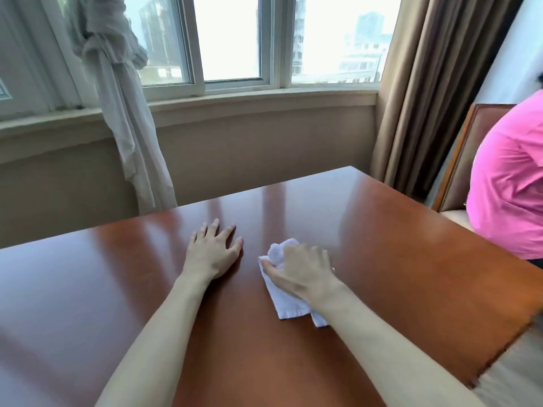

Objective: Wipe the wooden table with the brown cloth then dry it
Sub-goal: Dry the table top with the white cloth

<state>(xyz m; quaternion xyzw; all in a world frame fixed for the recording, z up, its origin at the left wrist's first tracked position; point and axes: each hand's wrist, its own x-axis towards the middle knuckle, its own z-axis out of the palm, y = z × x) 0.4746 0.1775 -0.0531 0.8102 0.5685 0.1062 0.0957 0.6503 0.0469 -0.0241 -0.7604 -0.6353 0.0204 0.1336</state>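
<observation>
Right hand [302, 268] grips a bunched white cloth [283, 301] mid-table [411, 245], likely the drying step; no brown cloth in view. Left hand [211, 248] lies flat, fingers spread. Best to press evenly, overlapping strokes toward the edges.

Both hands lie on the bench [411, 230], near its middle. The left hand [213, 251] rests flat, just left of the right hand [299, 271], which sits on a cloth [282, 301]. Behind the bench runs a window [232, 39]. At the bench's right edge a person [508, 177] sits on a chair [467, 160], before a curtain [426, 92].
</observation>
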